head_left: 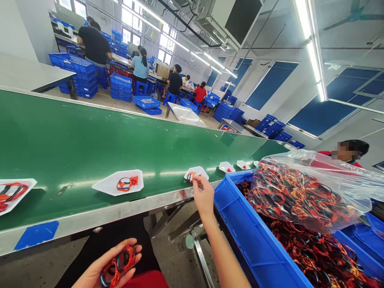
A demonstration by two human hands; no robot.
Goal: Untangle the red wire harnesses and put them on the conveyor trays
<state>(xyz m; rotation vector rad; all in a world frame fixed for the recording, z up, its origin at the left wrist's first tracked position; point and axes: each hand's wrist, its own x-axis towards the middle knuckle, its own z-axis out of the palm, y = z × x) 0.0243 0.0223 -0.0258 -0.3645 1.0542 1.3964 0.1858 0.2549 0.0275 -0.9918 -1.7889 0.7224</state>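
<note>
My right hand (pixel 204 196) reaches out to a white tray (pixel 200 172) on the green conveyor belt (pixel 75 136), its fingers pinched on a red and black wire coil (pixel 192 176) at the tray's edge. My left hand (pixel 108 266) rests low over my lap, curled round a small bundle of red and black wire coils (pixel 118 265). Another white tray (pixel 118 183) with one coil lies to the left on the belt. A third tray (pixel 13 192) sits at the far left edge.
A blue crate (pixel 240 224) full of coils stands at my right, with a clear plastic bag (pixel 315 188) of coils on top. Smaller trays (pixel 227 167) run along the belt toward a person (pixel 349 151) at the right. Several seated workers and blue crate stacks (pixel 81 76) fill the background.
</note>
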